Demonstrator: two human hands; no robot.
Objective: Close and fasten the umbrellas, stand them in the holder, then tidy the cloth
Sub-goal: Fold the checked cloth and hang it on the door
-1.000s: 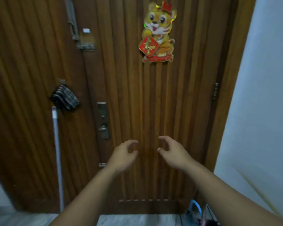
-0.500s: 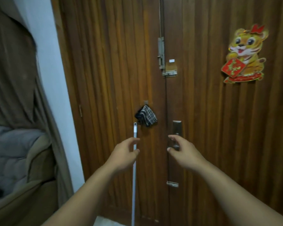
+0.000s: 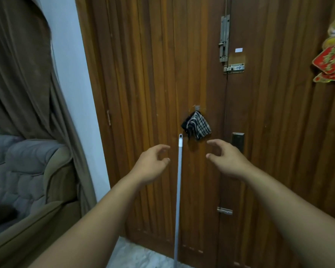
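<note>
Left hand (image 3: 150, 164) raised before the wooden door (image 3: 147, 74), fingers loosely curled, holding nothing. Pale pole (image 3: 179, 190) leaning upright between the hands; checked cloth (image 3: 198, 127) hanging on a hook just above. Right hand (image 3: 227, 158) likewise relaxed, empty.

floor (image 3: 143, 256): pale marble | pole (image 3: 179, 190) stands on it, vs door (image 3: 153, 93)

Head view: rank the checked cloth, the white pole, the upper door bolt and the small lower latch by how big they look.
1. Pole, by far the longest, running down to the floor.
2. Bolt and cloth: too alike to rank; the bolt is longer but thin, the cloth wider.
3. Latch, smallest.
</note>
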